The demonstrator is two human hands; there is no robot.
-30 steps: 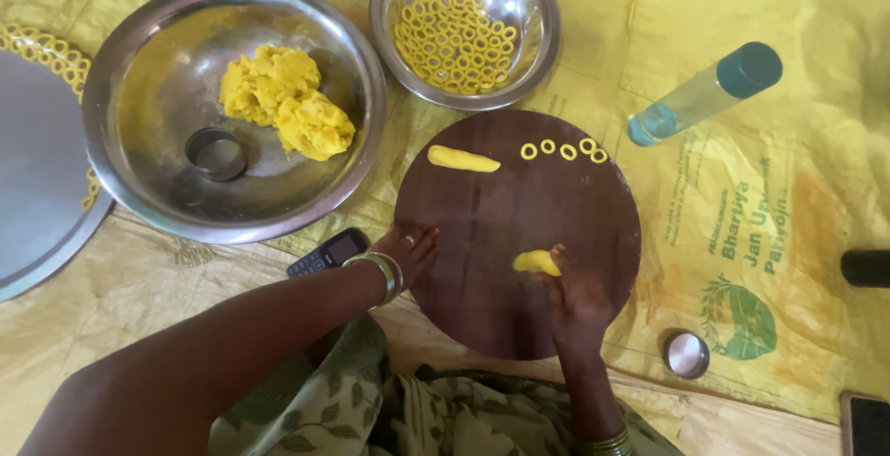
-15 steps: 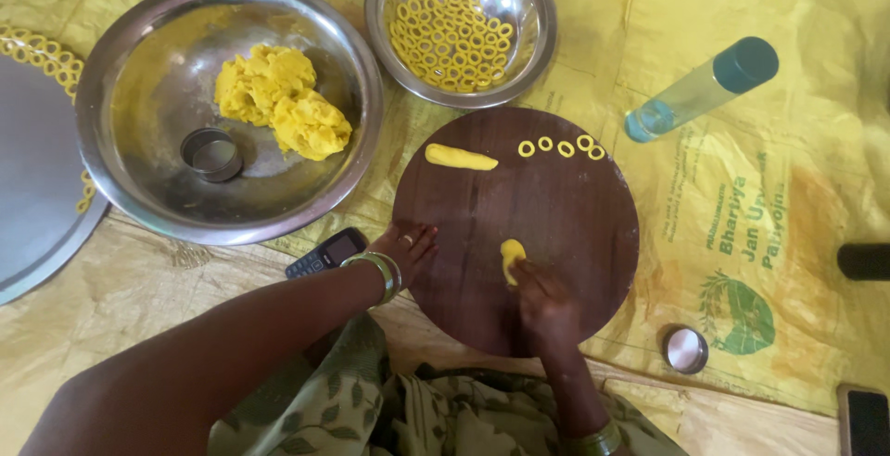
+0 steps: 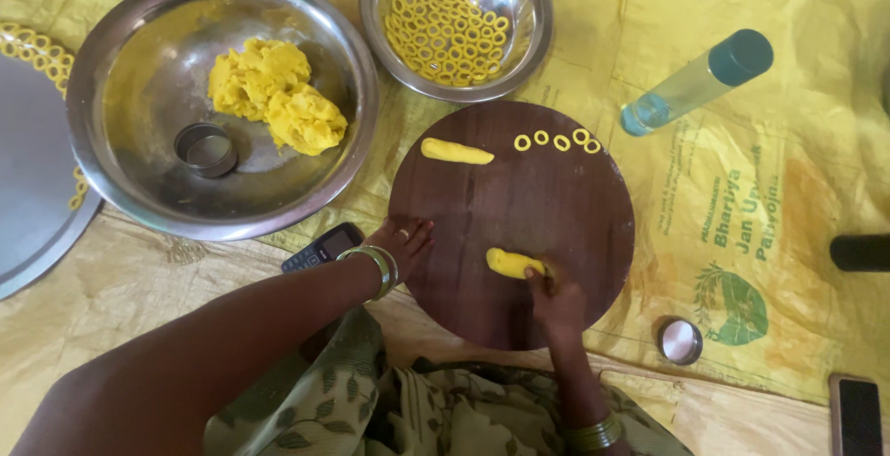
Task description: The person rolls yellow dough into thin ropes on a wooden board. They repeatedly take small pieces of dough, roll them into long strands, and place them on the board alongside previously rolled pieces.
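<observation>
Printed yellow sack sheet [image 3: 742, 141] under everything, green round emblem [image 3: 731, 303] at 4 o'clock; dark keypad phone [image 3: 323, 247] at 8 o'clock; dark phone screen [image 3: 855, 415] at 5 o'clock.
</observation>
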